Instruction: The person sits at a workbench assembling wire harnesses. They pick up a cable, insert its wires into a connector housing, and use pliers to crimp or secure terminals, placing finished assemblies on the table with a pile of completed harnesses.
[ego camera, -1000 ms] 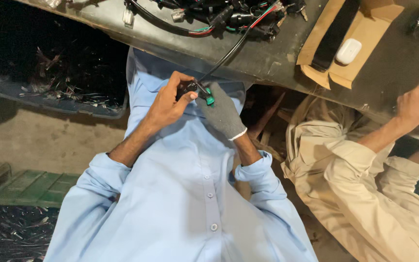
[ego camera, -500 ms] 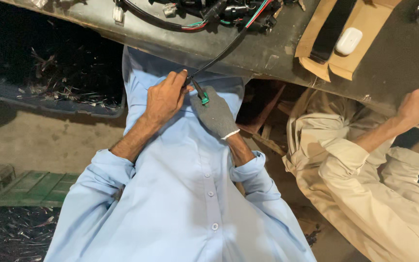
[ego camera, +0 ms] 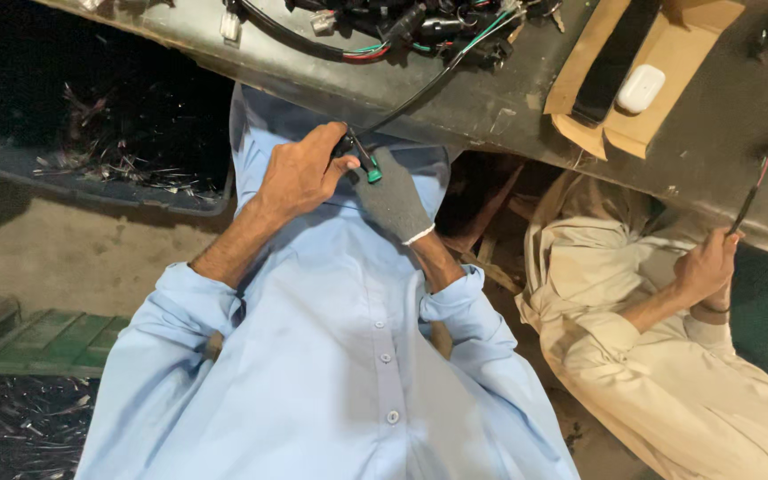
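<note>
Both hands meet just under the dark surface (ego camera: 491,107) edge. My left hand (ego camera: 300,173) has its grip closed on the black cable (ego camera: 402,108), while my gloved right hand (ego camera: 391,200) pinches the green connector (ego camera: 372,173) between them.

Single head view: looked steeply down, close over own chest, toward the workbench (ego camera: 491,107) near edge.

Light blue buttoned shirt, cuffs rolled; grey glove on right hand (ego camera: 390,197).
</note>
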`<state>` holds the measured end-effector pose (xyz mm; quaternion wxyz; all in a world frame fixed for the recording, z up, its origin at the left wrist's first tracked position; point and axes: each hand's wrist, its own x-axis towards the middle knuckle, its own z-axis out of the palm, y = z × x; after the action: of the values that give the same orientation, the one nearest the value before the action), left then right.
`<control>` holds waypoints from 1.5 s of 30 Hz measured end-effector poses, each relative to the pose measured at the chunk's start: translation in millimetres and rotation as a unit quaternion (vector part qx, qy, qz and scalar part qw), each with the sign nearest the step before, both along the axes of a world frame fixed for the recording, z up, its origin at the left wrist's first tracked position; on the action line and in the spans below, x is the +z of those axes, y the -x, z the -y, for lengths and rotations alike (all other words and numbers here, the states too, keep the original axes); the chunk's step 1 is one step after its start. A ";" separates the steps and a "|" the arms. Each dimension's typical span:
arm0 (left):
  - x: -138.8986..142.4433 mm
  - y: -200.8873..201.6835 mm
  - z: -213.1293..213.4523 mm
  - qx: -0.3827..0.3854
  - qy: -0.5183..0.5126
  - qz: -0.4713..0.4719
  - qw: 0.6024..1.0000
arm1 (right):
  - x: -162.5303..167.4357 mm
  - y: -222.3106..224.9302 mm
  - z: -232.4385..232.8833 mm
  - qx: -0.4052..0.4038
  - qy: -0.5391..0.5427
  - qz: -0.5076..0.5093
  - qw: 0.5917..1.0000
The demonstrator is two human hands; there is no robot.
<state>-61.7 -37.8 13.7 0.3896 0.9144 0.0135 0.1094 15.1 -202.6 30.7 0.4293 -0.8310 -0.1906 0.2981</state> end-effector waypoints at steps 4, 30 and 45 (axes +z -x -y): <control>5.5 4.0 2.6 -0.040 0.407 -0.152 0.900 | -2.4 -9.1 15.7 0.030 -0.070 0.077 0.994; 22.0 37.1 -53.5 0.350 0.103 0.092 0.927 | 61.2 -87.9 15.7 0.080 0.013 0.479 0.874; 100.8 -79.4 -85.6 0.041 -0.260 0.184 0.947 | 68.4 -75.1 23.3 -0.126 -0.162 0.417 0.886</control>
<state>17.7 47.8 114.5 0.1293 0.9467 -0.0496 0.2909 90.2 -225.8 99.2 0.4730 -0.8145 -0.2914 -0.1671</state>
